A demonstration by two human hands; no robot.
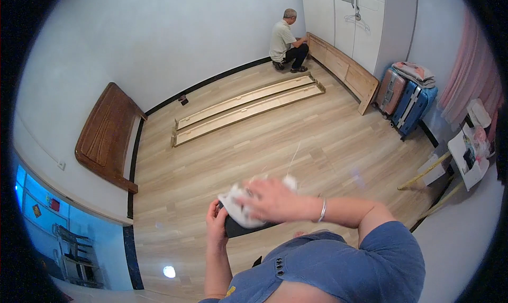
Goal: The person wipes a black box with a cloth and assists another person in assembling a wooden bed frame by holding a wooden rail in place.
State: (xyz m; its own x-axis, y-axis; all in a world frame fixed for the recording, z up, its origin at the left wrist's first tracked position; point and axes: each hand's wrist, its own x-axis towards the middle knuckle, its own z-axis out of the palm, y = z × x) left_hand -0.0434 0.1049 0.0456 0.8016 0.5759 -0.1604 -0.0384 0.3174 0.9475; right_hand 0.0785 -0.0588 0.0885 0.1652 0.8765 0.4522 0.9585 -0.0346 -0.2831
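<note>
We look down at our own two hands, held in front of our blue button-up shirt (338, 266) above a pale wood-plank floor (254, 149). Our left hand (216, 226) is closed around the lower left edge of a flat dark rectangular object (238, 229), gripping it. Our right hand (272, 200), with a silver bangle (321, 210) at the wrist, lies fingers spread over a crumpled white cloth (241, 208), pressing it onto the dark object; we cannot tell how firmly it grips.

Farther off, two long pale wooden bed rails (248, 107) lie side by side on the floor. A brown wooden headboard (106, 136) leans against the left wall. Another person (286, 41) crouches in the far corner beside a long wooden board (344, 70) leaning against white wardrobe doors (349, 17). Two upright suitcases (405, 99) stand at right.
</note>
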